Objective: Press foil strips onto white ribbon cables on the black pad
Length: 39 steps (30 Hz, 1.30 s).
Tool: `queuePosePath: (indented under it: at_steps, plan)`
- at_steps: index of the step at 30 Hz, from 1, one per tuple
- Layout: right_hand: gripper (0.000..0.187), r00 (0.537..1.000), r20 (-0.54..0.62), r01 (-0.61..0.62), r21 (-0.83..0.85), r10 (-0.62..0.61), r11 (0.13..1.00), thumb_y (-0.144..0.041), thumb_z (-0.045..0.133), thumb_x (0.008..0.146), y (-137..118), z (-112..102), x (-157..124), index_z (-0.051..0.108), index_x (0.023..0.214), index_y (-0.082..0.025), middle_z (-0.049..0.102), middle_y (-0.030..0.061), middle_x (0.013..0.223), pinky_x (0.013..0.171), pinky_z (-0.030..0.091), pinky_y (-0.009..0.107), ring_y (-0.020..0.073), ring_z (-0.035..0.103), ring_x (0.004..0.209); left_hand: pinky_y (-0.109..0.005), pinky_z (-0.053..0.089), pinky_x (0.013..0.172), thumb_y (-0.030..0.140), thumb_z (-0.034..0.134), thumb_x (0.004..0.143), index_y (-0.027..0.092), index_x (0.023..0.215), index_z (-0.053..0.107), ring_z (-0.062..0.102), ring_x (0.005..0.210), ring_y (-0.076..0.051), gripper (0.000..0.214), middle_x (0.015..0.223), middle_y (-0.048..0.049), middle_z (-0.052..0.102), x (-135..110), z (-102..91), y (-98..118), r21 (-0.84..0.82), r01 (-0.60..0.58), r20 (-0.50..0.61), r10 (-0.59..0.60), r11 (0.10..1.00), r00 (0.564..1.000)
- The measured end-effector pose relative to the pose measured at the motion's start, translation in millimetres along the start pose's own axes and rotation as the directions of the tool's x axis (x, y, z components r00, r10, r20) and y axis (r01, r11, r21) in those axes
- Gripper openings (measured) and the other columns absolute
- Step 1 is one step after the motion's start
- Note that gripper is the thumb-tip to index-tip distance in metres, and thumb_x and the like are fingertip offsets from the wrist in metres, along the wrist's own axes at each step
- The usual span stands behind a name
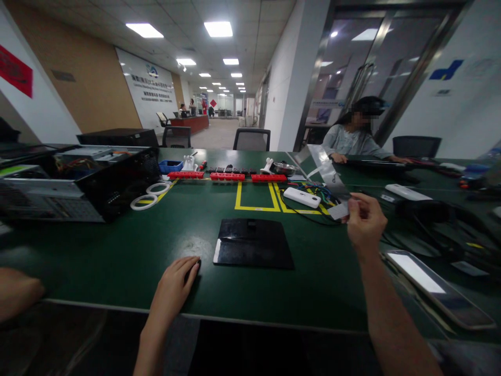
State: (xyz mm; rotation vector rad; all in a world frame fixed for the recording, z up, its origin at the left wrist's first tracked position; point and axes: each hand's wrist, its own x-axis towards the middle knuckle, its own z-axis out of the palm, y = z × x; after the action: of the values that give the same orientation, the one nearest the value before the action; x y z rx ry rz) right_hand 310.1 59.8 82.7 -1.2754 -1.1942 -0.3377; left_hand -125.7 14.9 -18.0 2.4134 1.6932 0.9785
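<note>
My left hand [174,284] rests palm down on the green table [117,261], fingers together over a small dark object [195,267] that I cannot make out. My right hand [366,222] is raised above the table at the right. Its fingers pinch the lower end of a long clear plastic strip [326,169] that rises up and to the left. A flat black pad [252,243] lies on the table between my hands.
An open computer case [78,183] stands at the left, with white tape rings [151,196] beside it. Red parts [227,176], a metal bowl [284,167], a white box [302,197] with wires and yellow floor-tape squares lie behind. A phone [434,284] lies right. A seated person [354,138] works far right.
</note>
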Motion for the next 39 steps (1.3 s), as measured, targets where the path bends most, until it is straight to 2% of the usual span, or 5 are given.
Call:
queuePosePath:
  at_steps: [7, 14, 18, 25, 39]
  plan:
    - [0.029, 0.886, 0.434, -0.28, 0.22, 0.163, 0.935, -0.042, 0.057, 0.077, -27.5, 2.7, -12.7, 0.056, 0.095, -0.019, 0.057, 0.0027, 0.07, 0.052, 0.047, 0.027, 0.0155, 0.055, 0.058, -0.037, 0.048, 0.088, 0.036, 0.041, 0.091, 0.021, 0.103, 0.066, 0.062, 0.099, -0.022, 0.032, 0.103, -0.0062, 0.069, 0.8, -1.6, 2.5, -0.005, 0.006, -0.01, -0.006, 1.0, 1.0]
    - [0.034, 0.191, 0.981, -0.387, 0.091, -0.016, 0.918, -0.046, 0.058, 0.079, -18.2, 14.5, -17.2, 0.056, 0.094, -0.016, 0.057, 0.0036, 0.075, 0.054, 0.041, 0.022, 0.0146, 0.053, 0.066, -0.037, 0.047, 0.09, 0.037, 0.039, 0.092, 0.02, 0.103, 0.066, 0.061, 0.1, -0.022, 0.033, 0.104, -0.0062, 0.069, -0.2, -1.1, 2.3, -0.009, 0.016, -0.009, -0.016, 1.0, 1.0]
    - [0.034, -0.008, 1.0, -0.428, 0.005, -0.01, 0.904, -0.045, 0.054, 0.083, -8.7, 32.0, -32.4, 0.05, 0.1, -0.015, 0.05, -0.0027, 0.064, 0.045, 0.038, 0.019, 0.0106, 0.048, 0.053, -0.036, 0.047, 0.09, 0.036, 0.039, 0.092, 0.02, 0.103, 0.066, 0.062, 0.1, -0.022, 0.034, 0.104, -0.0059, 0.069, -0.4, -0.2, 1.0, -0.006, 0.014, -0.006, -0.014, 1.0, 1.0]
    - [0.031, -0.061, 0.998, -0.448, -0.027, -0.001, 0.893, -0.042, 0.053, 0.083, -11.9, 44.1, -48.2, 0.046, 0.099, -0.015, 0.047, -0.005, 0.06, 0.042, 0.04, 0.019, 0.0089, 0.046, 0.047, -0.042, 0.044, 0.094, 0.033, 0.04, 0.092, 0.018, 0.106, 0.065, 0.061, 0.101, -0.023, 0.033, 0.106, -0.0084, 0.068, 3.8, 1.6, 7.4, 0.085, -0.038, -0.031, 0.041, 0.996, 0.999]
    - [0.031, -0.064, 0.998, -0.438, -0.033, 0.005, 0.898, -0.042, 0.055, 0.083, -6.1, 47.4, -54.5, 0.048, 0.098, -0.016, 0.049, -0.0047, 0.06, 0.039, 0.038, 0.018, 0.0084, 0.047, 0.046, -0.062, 0.019, 0.105, 0.039, 0.045, 0.09, 0.023, 0.128, 0.05, 0.039, 0.128, -0.031, 0.041, 0.13, -0.0068, 0.055, 35.2, 29.2, 106.5, 0.128, -0.361, 0.195, 0.334, 0.924, 0.922]
